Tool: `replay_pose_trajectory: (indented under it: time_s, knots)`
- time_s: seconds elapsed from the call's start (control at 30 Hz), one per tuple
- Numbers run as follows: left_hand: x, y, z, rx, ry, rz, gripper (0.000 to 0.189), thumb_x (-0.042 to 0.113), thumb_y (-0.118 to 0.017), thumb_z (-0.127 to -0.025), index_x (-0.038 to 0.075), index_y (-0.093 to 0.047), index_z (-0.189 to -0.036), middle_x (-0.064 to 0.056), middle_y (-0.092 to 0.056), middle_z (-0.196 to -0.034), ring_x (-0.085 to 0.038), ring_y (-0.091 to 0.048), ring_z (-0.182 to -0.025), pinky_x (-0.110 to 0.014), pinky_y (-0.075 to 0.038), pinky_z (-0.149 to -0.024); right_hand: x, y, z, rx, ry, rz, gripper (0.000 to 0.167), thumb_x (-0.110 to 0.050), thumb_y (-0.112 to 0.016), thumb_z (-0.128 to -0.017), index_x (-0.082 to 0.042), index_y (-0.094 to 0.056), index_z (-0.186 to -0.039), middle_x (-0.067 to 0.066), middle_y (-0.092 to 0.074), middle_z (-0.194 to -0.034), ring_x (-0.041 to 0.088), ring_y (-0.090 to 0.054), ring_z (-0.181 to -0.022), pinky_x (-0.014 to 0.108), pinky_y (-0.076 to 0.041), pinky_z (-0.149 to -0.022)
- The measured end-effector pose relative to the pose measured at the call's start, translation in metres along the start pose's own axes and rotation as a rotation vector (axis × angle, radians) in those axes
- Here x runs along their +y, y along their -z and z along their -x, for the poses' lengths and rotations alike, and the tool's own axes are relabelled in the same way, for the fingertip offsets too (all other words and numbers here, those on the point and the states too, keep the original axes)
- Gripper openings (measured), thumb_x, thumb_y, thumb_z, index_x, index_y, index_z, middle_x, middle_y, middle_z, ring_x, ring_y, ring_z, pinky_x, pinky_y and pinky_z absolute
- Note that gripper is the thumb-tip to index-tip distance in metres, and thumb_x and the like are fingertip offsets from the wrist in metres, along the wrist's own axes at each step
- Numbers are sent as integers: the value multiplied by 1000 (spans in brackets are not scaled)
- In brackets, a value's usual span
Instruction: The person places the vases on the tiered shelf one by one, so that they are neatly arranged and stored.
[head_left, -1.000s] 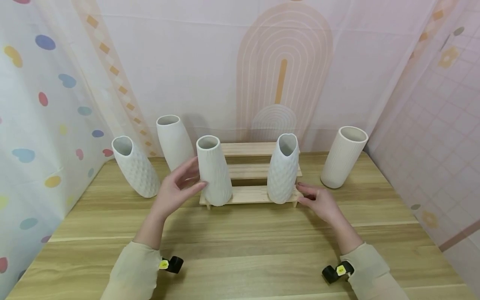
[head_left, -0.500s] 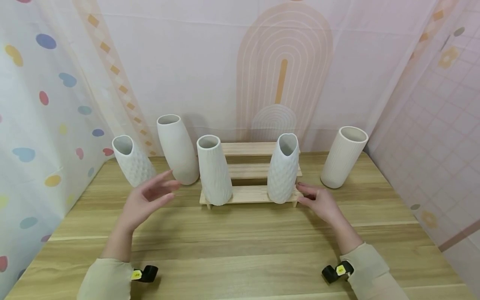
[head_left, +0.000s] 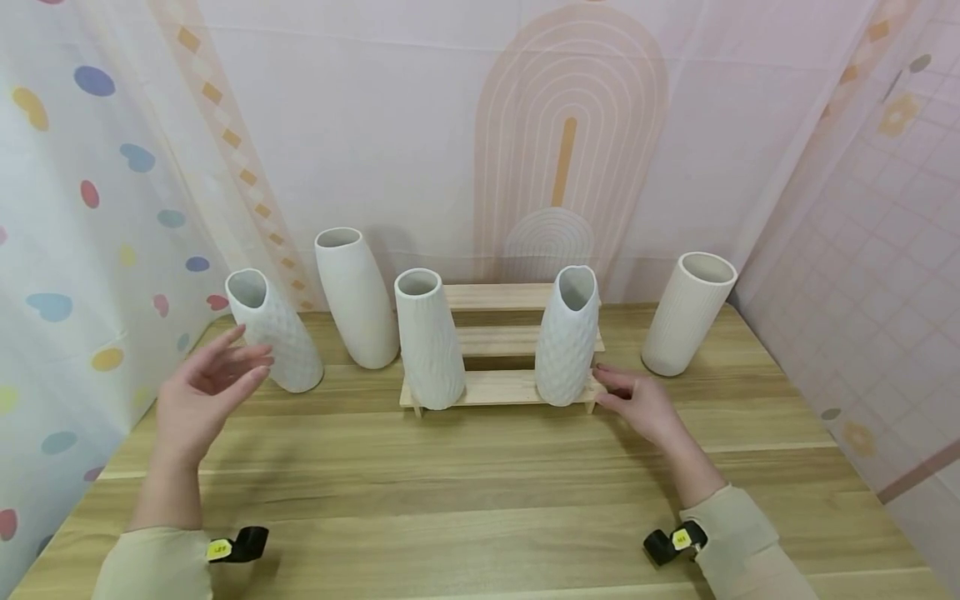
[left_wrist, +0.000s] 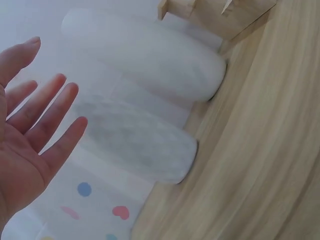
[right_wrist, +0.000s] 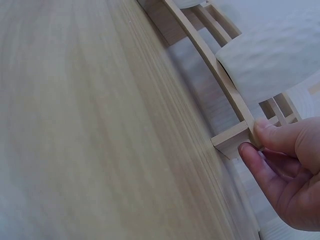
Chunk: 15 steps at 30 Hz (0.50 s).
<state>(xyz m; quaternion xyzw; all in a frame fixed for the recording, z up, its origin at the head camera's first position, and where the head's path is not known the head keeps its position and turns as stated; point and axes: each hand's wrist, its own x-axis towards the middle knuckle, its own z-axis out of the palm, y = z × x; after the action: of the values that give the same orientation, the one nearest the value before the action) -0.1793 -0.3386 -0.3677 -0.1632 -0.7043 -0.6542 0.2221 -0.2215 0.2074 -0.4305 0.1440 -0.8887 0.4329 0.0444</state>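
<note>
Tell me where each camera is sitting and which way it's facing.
Head: worn on the head, facing forward and down at the wooden stand, five white vases and table; left hand, right hand and sleeves show.
Left wrist: at that wrist, tilted, facing the leftmost vase and the smooth vase beside it; only the left hand shows.
Right wrist: at that wrist, tilted, facing the table and the wooden stand's right front corner, pinched by the right hand.
Shared: head and right wrist both show that grip on the wooden stand.
</note>
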Motion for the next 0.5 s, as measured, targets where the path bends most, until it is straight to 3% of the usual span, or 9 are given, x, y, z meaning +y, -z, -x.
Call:
replay_pose_trajectory:
  time_s: [0.27,0.5]
  knots:
    - [14,12,-16,144,24,35,59,-20,-65,-84,0,-55,-139,1,-74,-106,-8,-69,-94,-13,-51,-81,-1,0,0,-5,1,-11,39,-5,-71,-91,7,-62,-127,24,-56,-134,39,-55,-122,48,-50,-94]
    - [17,20,-31,179,99,-65,67,-13,-72,-83,10,-54,-143,6,-70,-114,-3,-63,-105,-9,-47,-84,0,0,0,-3,-5,-13,39,-6,-71,-92,6,-62,-127,23,-56,-135,39,-55,-122,48,-50,-94]
